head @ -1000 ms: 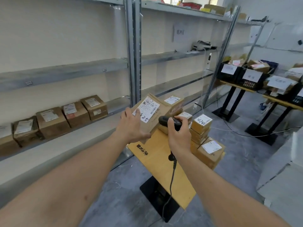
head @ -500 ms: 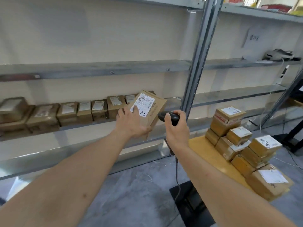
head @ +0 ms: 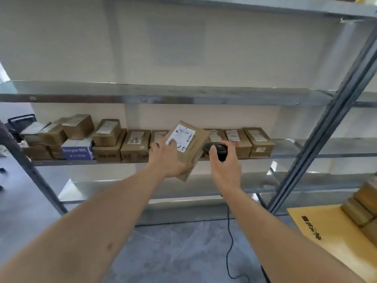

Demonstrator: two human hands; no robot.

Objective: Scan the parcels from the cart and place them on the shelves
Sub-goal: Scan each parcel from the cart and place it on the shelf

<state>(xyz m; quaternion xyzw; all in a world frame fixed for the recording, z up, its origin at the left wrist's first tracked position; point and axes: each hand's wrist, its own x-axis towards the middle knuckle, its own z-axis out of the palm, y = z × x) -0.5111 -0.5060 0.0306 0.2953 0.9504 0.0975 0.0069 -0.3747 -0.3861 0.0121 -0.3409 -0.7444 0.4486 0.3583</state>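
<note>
My left hand (head: 167,160) grips a brown cardboard parcel (head: 191,148) with a white barcode label and "25" handwritten on it, tilted in front of the middle shelf (head: 306,155). My right hand (head: 224,166) holds a black corded scanner (head: 217,150) just right of the parcel. A row of labelled brown parcels (head: 134,146) lines that shelf behind my hands. The yellow cart (head: 334,240) shows at the lower right with stacked parcels (head: 363,203) on it.
Grey metal shelving fills the view, with a slanted upright post (head: 326,123) at the right and an upper shelf (head: 163,94). A blue-and-white box (head: 77,149) sits among the shelved parcels. The scanner's cable (head: 229,252) hangs to the grey floor.
My view has swung left, away from the cart toward the shelf. Both hands have moved with the parcel and scanner up to the row of shelved parcels.
</note>
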